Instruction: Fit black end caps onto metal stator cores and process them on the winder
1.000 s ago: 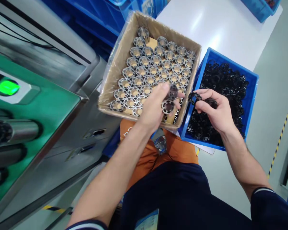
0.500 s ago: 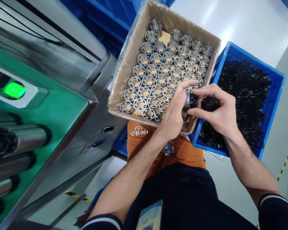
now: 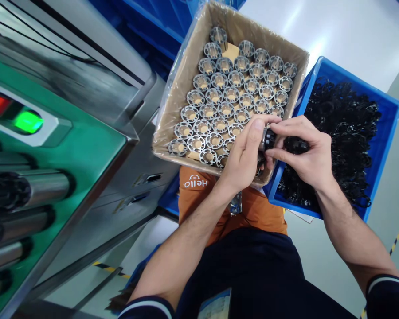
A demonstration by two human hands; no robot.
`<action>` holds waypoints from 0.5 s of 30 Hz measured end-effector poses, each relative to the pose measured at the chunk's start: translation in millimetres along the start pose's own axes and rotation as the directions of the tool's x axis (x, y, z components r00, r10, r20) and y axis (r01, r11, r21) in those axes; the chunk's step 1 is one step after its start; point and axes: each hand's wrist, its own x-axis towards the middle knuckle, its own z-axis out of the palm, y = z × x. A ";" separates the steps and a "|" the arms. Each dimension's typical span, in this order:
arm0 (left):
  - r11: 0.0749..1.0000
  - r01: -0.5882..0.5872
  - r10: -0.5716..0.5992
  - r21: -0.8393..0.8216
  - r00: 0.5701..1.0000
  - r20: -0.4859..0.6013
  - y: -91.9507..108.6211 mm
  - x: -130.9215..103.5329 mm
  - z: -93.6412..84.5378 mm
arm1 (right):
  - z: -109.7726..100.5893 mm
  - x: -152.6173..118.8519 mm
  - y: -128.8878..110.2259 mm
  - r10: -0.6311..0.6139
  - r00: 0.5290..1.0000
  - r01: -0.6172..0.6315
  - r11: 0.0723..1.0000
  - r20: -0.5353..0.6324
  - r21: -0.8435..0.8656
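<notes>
My left hand (image 3: pixel 244 153) is closed around a short metal cylinder (image 3: pixel 263 141), which lies on its side above the near right corner of a carton. A black plastic end piece (image 3: pixel 270 139) sits at the cylinder's right end. The thumb and index finger of my right hand (image 3: pixel 314 153) pinch this end piece from both sides. More black plastic parts (image 3: pixel 295 145) are tucked inside the curl of my right hand; their number is hidden. Slotted metal cylinders (image 3: pixel 231 94) stand upright in rows inside the plastic-lined carton (image 3: pixel 173 95).
Right of the carton, a blue bin (image 3: pixel 384 153) holds a heap of black plastic parts (image 3: pixel 346 128). At left stands a green-topped machine (image 3: pixel 96 128) with lit red and green buttons and several metal cylinders lying on it. Blue crates (image 3: pixel 153 17) are behind the carton.
The whole view has shifted slightly to the right. My left thumb has slid a little toward the black end piece, while both hands keep their hold.
</notes>
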 end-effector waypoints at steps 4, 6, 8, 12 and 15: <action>0.995 0.027 -0.019 -0.097 0.997 0.081 -2.9 1.0 -0.1 | 0.5 -2.2 1.6 0.015 1.000 -0.016 0.999 -0.023 -0.037; 0.997 0.053 -0.048 -0.047 0.994 0.093 -3.5 2.2 -0.1 | 0.5 -2.2 1.2 0.019 1.000 -0.020 0.999 -0.022 -0.032; 0.993 0.116 -0.112 -0.033 0.988 0.109 -2.4 3.7 -0.1 | 1.1 -1.6 0.1 0.005 1.000 -0.005 1.000 -0.020 0.000; 0.971 0.175 -0.151 -0.161 0.977 0.152 -0.6 5.0 0.9 | 3.6 -0.9 -1.6 -0.028 1.000 0.028 0.999 -0.009 0.020; 0.953 0.121 -0.085 -0.277 0.987 0.139 -5.1 4.7 2.3 | 4.6 -2.0 -0.5 -0.042 0.999 0.042 0.999 -0.015 0.008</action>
